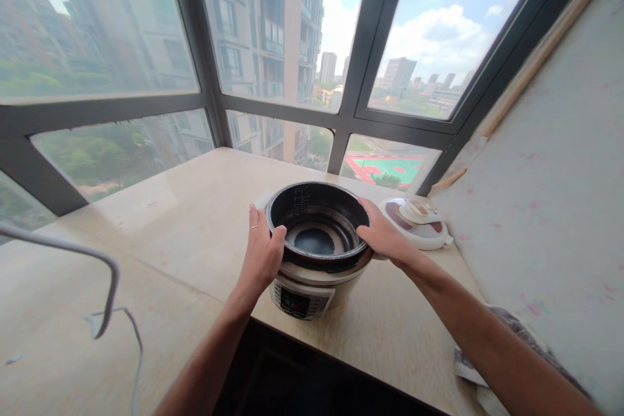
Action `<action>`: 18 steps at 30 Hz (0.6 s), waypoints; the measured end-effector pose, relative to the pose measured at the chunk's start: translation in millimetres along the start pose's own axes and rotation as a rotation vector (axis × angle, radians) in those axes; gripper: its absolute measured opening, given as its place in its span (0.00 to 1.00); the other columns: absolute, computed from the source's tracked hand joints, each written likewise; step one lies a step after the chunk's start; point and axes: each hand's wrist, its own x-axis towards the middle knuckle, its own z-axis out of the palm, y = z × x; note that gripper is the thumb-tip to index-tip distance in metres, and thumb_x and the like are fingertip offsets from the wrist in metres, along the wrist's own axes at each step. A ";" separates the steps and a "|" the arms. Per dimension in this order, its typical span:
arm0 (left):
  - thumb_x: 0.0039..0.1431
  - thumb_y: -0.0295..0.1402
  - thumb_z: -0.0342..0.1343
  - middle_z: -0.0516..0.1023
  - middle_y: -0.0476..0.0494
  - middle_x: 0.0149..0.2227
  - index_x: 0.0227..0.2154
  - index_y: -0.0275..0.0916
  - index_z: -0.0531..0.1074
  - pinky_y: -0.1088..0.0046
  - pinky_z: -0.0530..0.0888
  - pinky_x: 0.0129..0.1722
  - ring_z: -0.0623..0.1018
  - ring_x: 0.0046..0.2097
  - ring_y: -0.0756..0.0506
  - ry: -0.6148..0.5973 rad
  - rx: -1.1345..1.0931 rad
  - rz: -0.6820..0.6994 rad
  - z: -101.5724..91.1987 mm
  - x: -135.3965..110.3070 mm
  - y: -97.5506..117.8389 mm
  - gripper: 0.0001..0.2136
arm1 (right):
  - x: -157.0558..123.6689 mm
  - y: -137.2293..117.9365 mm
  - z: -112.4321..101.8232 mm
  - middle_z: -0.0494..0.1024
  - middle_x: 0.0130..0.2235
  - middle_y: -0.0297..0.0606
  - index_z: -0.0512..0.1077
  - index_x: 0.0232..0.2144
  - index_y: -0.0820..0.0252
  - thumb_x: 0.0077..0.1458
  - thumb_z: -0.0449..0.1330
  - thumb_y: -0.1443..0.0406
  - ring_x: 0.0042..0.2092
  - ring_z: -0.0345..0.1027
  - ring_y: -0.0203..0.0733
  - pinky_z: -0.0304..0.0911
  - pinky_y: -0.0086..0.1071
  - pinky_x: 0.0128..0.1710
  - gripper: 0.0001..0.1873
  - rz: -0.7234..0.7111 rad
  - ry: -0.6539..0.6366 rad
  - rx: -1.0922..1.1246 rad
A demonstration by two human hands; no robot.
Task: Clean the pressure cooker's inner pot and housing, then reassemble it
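Note:
A black inner pot (pixel 314 242) with a pale rim and marks on its inside wall sits in or just above an electric pressure cooker (pixel 302 292). My left hand (pixel 264 244) grips the pot's left rim, thumb over the edge, a ring on one finger. On the opposite side my right hand (pixel 380 231) holds the rim with its thumb inside the pot. Most of my fingers are hidden behind the outer wall. The cooker's button panel faces me. How deep the pot sits in the body I cannot tell.
The white and brown cooker lid (pixel 416 222) lies on the pale counter (pixel 170 227), right of the cooker. A grey cable (pixel 114 273) curves at the left. A patterned cloth (pixel 517 331) lies by the right wall. Windows (pixel 273 26) stand behind; the counter's front edge is close.

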 end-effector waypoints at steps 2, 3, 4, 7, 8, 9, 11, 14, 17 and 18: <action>0.62 0.38 0.50 0.39 0.25 0.77 0.69 0.26 0.56 0.53 0.42 0.75 0.40 0.77 0.35 -0.004 0.004 -0.009 -1.0 -1.0 -1.5 0.35 | -0.4 -1.6 0.4 0.68 0.66 0.46 0.65 0.64 0.56 0.40 0.57 0.68 0.72 0.53 0.61 0.47 0.57 0.72 0.44 0.054 -0.026 -0.034; 0.62 0.39 0.50 0.39 0.25 0.77 0.69 0.25 0.56 0.54 0.42 0.75 0.40 0.77 0.36 -0.006 0.008 -0.012 -1.7 -1.3 -2.6 0.35 | -0.6 -2.4 0.8 0.66 0.67 0.47 0.65 0.65 0.57 0.40 0.57 0.68 0.73 0.49 0.61 0.45 0.58 0.73 0.45 0.073 -0.039 -0.055; 0.62 0.39 0.50 0.39 0.25 0.77 0.70 0.24 0.55 0.54 0.41 0.75 0.40 0.77 0.36 -0.006 0.011 -0.013 -2.6 -1.6 -4.0 0.36 | -0.7 -3.0 1.4 0.65 0.68 0.47 0.65 0.65 0.58 0.39 0.57 0.68 0.74 0.46 0.62 0.43 0.58 0.73 0.46 0.080 -0.048 -0.074; 0.62 0.40 0.51 0.42 0.27 0.77 0.71 0.27 0.53 0.54 0.41 0.75 0.42 0.77 0.35 -0.004 -0.007 0.008 -4.8 -2.6 -8.6 0.37 | -1.4 -4.0 3.9 0.63 0.70 0.45 0.67 0.64 0.57 0.38 0.58 0.68 0.75 0.42 0.62 0.39 0.57 0.75 0.45 0.054 -0.050 -0.106; 0.62 0.41 0.52 0.44 0.30 0.77 0.72 0.29 0.53 0.55 0.42 0.75 0.43 0.77 0.35 -0.002 -0.024 0.017 -5.3 -3.0 -9.7 0.38 | -2.0 -4.2 4.6 0.62 0.70 0.46 0.67 0.64 0.58 0.38 0.58 0.68 0.75 0.41 0.62 0.38 0.57 0.75 0.45 0.054 -0.048 -0.124; 0.62 0.42 0.53 0.45 0.32 0.77 0.72 0.32 0.52 0.55 0.42 0.75 0.45 0.77 0.35 0.000 -0.044 0.020 -5.7 -3.5 -10.1 0.38 | -2.7 -4.7 5.0 0.60 0.71 0.48 0.67 0.64 0.60 0.39 0.57 0.68 0.75 0.41 0.62 0.38 0.56 0.75 0.45 0.058 -0.051 -0.147; 0.62 0.44 0.55 0.48 0.35 0.76 0.73 0.35 0.53 0.56 0.44 0.75 0.47 0.76 0.35 0.008 -0.076 0.010 -6.6 -4.7 -8.6 0.39 | -4.8 -6.4 4.3 0.58 0.72 0.51 0.67 0.64 0.64 0.41 0.57 0.68 0.75 0.41 0.62 0.39 0.54 0.75 0.43 0.050 -0.067 -0.203; 0.64 0.48 0.55 0.51 0.34 0.76 0.73 0.35 0.54 0.57 0.44 0.75 0.48 0.76 0.34 0.020 -0.093 -0.030 -9.8 -6.2 -2.7 0.39 | -8.6 -11.0 -0.6 0.60 0.71 0.51 0.69 0.62 0.64 0.45 0.57 0.67 0.75 0.44 0.60 0.40 0.53 0.75 0.39 -0.017 -0.110 -0.267; 0.65 0.51 0.53 0.51 0.36 0.76 0.73 0.37 0.54 0.56 0.45 0.75 0.49 0.76 0.34 0.051 -0.118 -0.043 -16.6 -2.6 -3.0 0.38 | -11.6 -12.9 -8.3 0.63 0.70 0.51 0.69 0.61 0.62 0.50 0.59 0.64 0.74 0.47 0.60 0.42 0.54 0.74 0.34 -0.068 -0.127 -0.279; 0.66 0.52 0.52 0.51 0.38 0.76 0.73 0.38 0.54 0.55 0.45 0.75 0.49 0.76 0.34 0.066 -0.123 -0.041 -19.2 0.7 -6.6 0.38 | -12.3 -11.7 -11.1 0.64 0.69 0.51 0.70 0.60 0.61 0.52 0.60 0.62 0.73 0.48 0.61 0.43 0.54 0.73 0.32 -0.080 -0.121 -0.267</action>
